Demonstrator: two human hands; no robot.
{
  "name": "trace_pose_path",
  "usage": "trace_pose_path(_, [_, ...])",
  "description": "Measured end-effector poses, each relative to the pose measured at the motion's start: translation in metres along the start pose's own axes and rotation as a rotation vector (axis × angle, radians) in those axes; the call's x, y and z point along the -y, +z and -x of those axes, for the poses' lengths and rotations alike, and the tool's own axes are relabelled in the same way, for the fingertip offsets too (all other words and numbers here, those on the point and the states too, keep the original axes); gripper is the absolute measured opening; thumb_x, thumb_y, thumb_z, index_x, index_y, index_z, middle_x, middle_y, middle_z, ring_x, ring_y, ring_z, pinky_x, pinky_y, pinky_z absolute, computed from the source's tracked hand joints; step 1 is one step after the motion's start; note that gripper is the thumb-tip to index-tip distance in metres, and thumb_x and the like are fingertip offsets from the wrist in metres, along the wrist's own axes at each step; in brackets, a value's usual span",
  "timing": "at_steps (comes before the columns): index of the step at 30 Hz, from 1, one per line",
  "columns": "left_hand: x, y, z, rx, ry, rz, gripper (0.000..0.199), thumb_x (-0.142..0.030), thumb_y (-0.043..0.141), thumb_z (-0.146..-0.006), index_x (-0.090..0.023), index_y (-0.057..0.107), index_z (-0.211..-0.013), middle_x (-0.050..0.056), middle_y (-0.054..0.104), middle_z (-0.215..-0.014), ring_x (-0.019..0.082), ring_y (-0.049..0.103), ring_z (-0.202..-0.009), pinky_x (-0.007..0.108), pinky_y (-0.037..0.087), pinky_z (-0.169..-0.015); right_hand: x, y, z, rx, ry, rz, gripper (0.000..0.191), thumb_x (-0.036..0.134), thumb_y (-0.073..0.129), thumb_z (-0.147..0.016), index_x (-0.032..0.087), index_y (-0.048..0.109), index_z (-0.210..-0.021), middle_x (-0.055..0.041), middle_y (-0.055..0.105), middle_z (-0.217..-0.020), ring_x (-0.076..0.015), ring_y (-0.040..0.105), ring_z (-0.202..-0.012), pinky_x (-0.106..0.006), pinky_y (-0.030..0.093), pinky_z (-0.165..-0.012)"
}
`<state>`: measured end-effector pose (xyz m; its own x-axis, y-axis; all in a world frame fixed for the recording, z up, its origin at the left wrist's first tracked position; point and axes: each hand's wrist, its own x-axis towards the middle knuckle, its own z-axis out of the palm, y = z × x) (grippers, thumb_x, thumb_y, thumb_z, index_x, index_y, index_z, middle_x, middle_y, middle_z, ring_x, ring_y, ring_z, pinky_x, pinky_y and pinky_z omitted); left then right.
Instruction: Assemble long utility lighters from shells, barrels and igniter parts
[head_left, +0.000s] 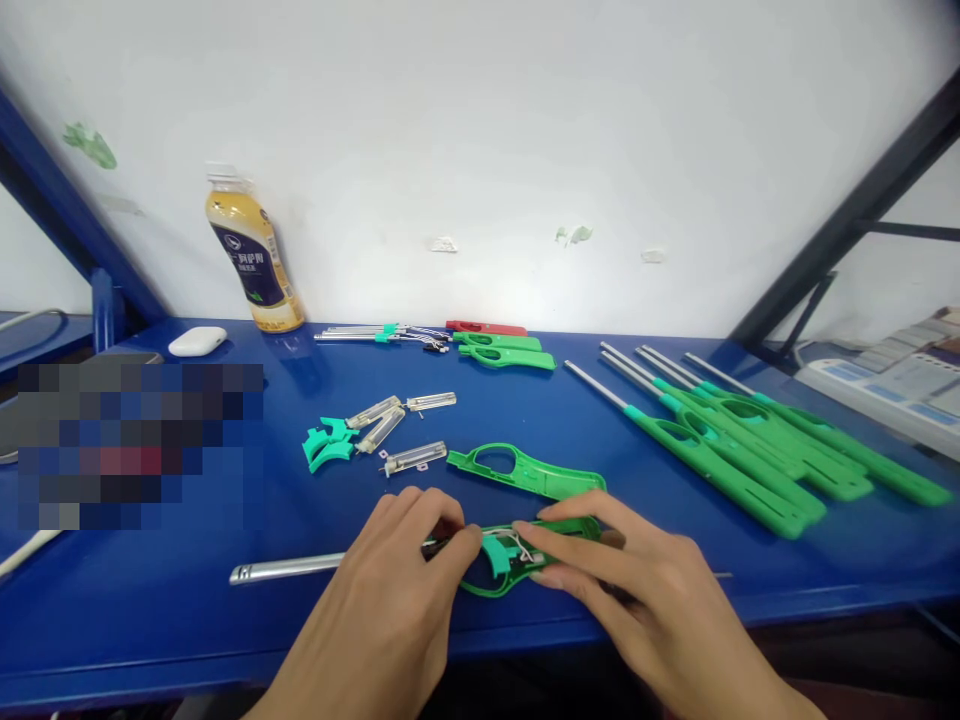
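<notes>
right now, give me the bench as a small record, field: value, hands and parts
left hand: at the front of an open green plastic half-shell, silver metal tube pointing left
right hand: around its rear, fingertips near thin white wires
behind: second green plastic half-shell
loose parts: curved turquoise plastic pieces, four clear plastic capsules
right: long green plastic lighters

Our left forearm [319,685] enters at 7 o'clock and slants towards 1, its wrist nearly straight, with our left hand [397,575] near 6 o'clock, back upward, fingers curled and the thumb [456,562] angled to 1 o'clock in a closed grip. Our right forearm [757,685] comes in from 5 o'clock and slants towards 10, ending in our right hand [656,570], whose index finger [577,545] reaches towards 9 or 10 o'clock above a thumb pointing to 10, both in a grip. Our two hands sit near each other, fingertips apart.
</notes>
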<state>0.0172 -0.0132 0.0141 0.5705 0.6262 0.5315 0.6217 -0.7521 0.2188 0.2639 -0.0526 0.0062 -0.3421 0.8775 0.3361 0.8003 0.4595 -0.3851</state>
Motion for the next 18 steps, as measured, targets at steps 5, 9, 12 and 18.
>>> trace_pose_path(5, [-0.001, 0.000, 0.000, 0.043, 0.058, -0.093, 0.039, 0.008, 0.037, -0.089, -0.018, 0.064, -0.097, 0.006, 0.062, -0.098, 0.020, 0.059, -0.081, 0.034, 0.053, -0.071, 0.000, 0.001, 0.002, -0.009, 0.001, -0.007, 0.035, 0.032, 0.055, -0.108, 0.044, 0.067, -0.139, -0.0035, 0.069, -0.127, -0.0116, 0.074, -0.070, -0.028, 0.063, -0.070])
trace_pose_path(9, [-0.005, 0.001, -0.001, 0.017, 0.103, -0.135, 0.033, 0.002, 0.037, -0.094, -0.016, 0.065, -0.097, 0.008, 0.060, -0.095, 0.023, 0.057, -0.080, 0.037, 0.051, -0.069, 0.000, 0.000, 0.001, -0.018, -0.001, 0.002, 0.033, 0.033, 0.054, -0.108, 0.043, 0.069, -0.137, -0.0036, 0.069, -0.127, -0.0130, 0.076, -0.076, -0.029, 0.064, -0.074])
trace_pose_path(12, [-0.011, 0.000, -0.001, 0.018, 0.135, -0.204, 0.034, 0.003, 0.037, -0.095, -0.013, 0.066, -0.099, 0.009, 0.060, -0.094, 0.024, 0.058, -0.083, 0.038, 0.052, -0.073, 0.000, 0.000, 0.000, -0.022, -0.006, -0.006, 0.033, 0.032, 0.054, -0.109, 0.043, 0.069, -0.136, -0.0029, 0.069, -0.127, -0.0134, 0.077, -0.080, -0.028, 0.064, -0.074])
trace_pose_path(18, [-0.020, -0.001, -0.003, 0.033, 0.137, -0.262, 0.035, 0.002, 0.037, -0.096, -0.010, 0.067, -0.109, 0.009, 0.060, -0.092, 0.022, 0.055, -0.076, 0.036, 0.052, -0.069, 0.000, 0.000, 0.000, -0.025, -0.012, -0.030, 0.034, 0.032, 0.053, -0.109, 0.042, 0.068, -0.138, -0.0024, 0.070, -0.125, -0.0118, 0.076, -0.080, -0.024, 0.061, -0.069])
